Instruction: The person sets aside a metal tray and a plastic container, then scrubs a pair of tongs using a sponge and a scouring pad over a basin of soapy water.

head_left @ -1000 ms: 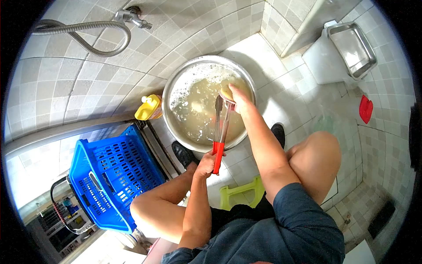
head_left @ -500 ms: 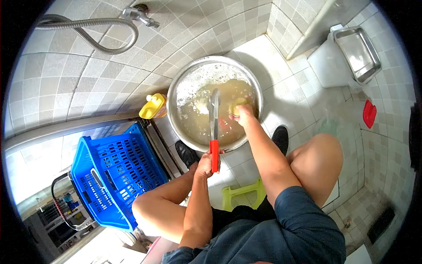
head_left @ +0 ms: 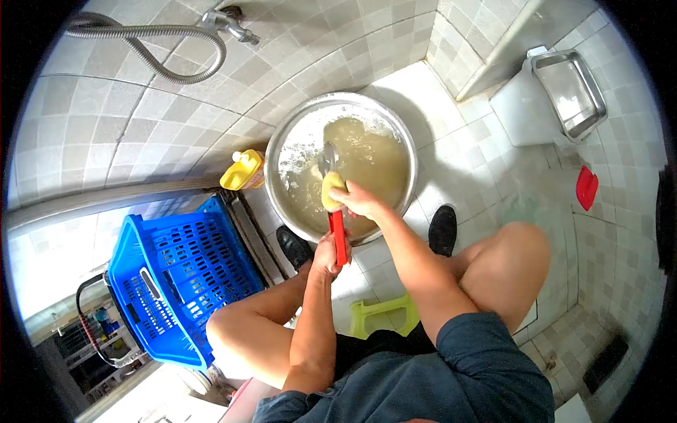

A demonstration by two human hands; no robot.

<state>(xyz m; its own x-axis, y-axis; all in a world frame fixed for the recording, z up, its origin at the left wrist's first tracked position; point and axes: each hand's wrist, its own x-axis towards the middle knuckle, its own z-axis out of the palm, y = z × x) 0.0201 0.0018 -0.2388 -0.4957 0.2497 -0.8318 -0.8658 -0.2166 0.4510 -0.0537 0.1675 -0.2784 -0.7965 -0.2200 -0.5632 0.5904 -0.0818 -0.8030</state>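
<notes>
Near the middle of the frame, the left hand (head_left: 328, 255) is closed around the red handles of a pair of tongs (head_left: 338, 241), whose metal end points up the frame over the lower left part of a wide metal basin (head_left: 412, 166). The right hand (head_left: 360, 200), fingers drawn narrow, grips a yellow sponge (head_left: 331, 189) against the tongs' arms just above the red part. Cloudy water (head_left: 377, 151) with white foam along the upper left fills the basin. A yellow bottle (head_left: 243, 170) stands just beside the basin's left side; a blue basket (head_left: 194, 271) sits at the lower left, and a light green stool (head_left: 361, 310) shows at the lower centre. A metal hose (head_left: 173, 32) loops at the upper left.
</notes>
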